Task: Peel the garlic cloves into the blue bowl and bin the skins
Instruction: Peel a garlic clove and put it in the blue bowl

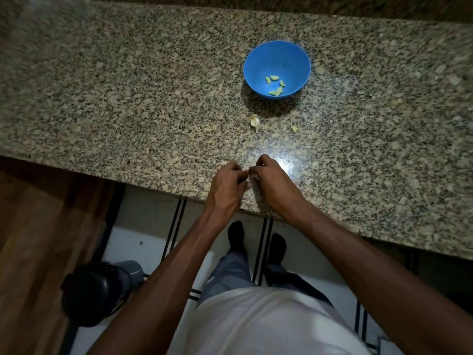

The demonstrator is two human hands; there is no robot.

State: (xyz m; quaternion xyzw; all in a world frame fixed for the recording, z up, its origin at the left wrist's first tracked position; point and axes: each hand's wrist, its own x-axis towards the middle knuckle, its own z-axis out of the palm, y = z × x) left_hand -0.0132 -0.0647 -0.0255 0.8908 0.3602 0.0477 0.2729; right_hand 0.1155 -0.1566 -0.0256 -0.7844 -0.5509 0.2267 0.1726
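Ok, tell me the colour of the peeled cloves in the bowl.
Pale yellow-green, seen in the head view: the peeled cloves lie in the blue bowl.

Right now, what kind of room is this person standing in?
Probably a home kitchen. There is a speckled stone counter, a blue bowl holding peeled garlic, and a dark bin on the tiled floor beside the person.

The blue bowl (pixel 277 69) stood upright on the speckled surface (pixel 143 93) with several peeled, pale yellow-green garlic cloves (pixel 275 85) scattered in its bottom. Just in front of it lay a papery garlic remnant with its stalk (pixel 255 122) — and near that, to the right, a small loose piece (pixel 294 129).
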